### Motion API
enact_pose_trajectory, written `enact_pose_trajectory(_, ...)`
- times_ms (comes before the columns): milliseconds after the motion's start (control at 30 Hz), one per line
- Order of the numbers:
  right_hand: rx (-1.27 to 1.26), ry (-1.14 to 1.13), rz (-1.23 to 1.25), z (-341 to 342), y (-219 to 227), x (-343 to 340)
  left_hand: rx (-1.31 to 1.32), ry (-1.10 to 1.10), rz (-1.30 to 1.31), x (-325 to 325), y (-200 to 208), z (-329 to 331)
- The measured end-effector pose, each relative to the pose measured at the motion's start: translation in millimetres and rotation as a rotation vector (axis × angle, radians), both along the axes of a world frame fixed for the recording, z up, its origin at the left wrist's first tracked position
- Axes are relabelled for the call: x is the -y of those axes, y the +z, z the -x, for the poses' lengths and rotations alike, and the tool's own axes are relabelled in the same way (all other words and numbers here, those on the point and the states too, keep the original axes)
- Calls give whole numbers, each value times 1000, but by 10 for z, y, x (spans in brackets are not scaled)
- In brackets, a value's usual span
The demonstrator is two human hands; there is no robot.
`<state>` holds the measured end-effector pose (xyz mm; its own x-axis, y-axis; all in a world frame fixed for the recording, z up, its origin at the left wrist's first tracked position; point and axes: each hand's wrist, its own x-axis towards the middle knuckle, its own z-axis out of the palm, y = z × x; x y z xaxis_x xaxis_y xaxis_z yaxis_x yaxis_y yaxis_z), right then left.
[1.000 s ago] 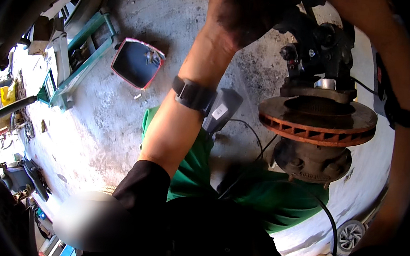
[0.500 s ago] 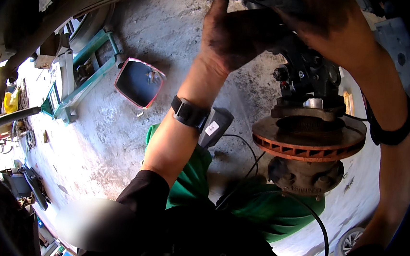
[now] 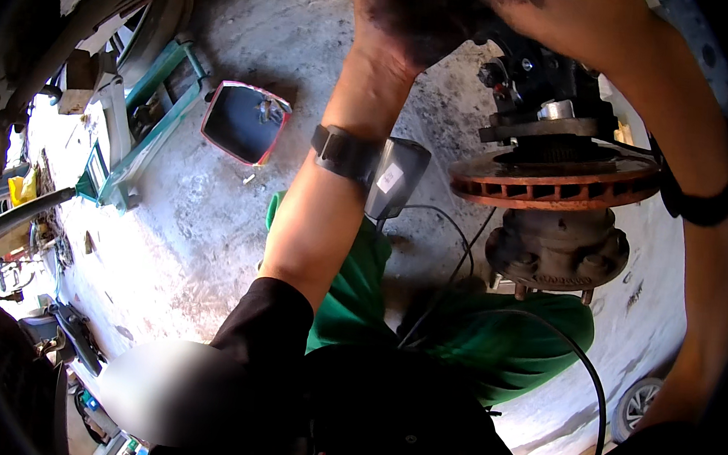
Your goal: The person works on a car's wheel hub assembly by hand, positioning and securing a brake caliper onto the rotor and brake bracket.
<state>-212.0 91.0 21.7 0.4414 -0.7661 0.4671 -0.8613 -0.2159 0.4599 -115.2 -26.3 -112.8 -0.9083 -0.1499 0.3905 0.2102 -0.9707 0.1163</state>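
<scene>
While raised to the far edge of the view, left hand [image 3: 415,13] lies dark and grimy just left of the black caliper assembly [image 3: 538,79], its fingers cut off by the rim; whether spread or closed, cannot tell. Right hand [image 3: 560,12] reaches in from the far right over the same assembly, fingers likewise hidden in shadow, so no telling their state. Black band [image 3: 348,154] wraps the left wrist; another dark band [image 3: 699,207] circles the right wrist.

Below the hands, rusty orange brake disc [image 3: 547,186] sits flat, vented edge showing, with the grey wheel hub [image 3: 559,251] and its studs hanging just under it. Behind the left forearm, a grey handheld device [image 3: 398,179] with a small white label, a thin black cable [image 3: 544,327] running from near it across the green trousers [image 3: 500,341] and off to the lower right.

Farther left on the grey concrete floor [image 3: 166,238], a red-rimmed tray [image 3: 244,122] holding small parts. Beyond that, a green metal frame [image 3: 144,137] lying near the left. Small wheel [image 3: 636,407] at the near right edge.
</scene>
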Motion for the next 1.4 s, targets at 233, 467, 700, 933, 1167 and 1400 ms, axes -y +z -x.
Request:
enact_pose_trajectory(233, 74, 315, 129, -247, 11, 3, 214, 297, 76, 24, -178, -102)
enact_pose_trajectory(467, 96, 210, -124, -285, 388, -237, 146, 418, 70, -11, 27, -250)
enact_pose_trajectory(700, 91, 372, -80, -146, 487, -153, 289, 701, 143, 87, 387, -574)
enact_pose_trajectory(933, 87, 784, 81, 308, 615, -232, 287, 870, 177, -238, 683, -381)
enact_pose_trajectory(1167, -29, 508, 236, 672, 500, -778, 340, 1067, 379, -711, 967, -300)
enact_pose_trajectory(1400, 101, 593, 318, 888, 477, -1071, 488, 1217, 728, -1184, 1244, -225)
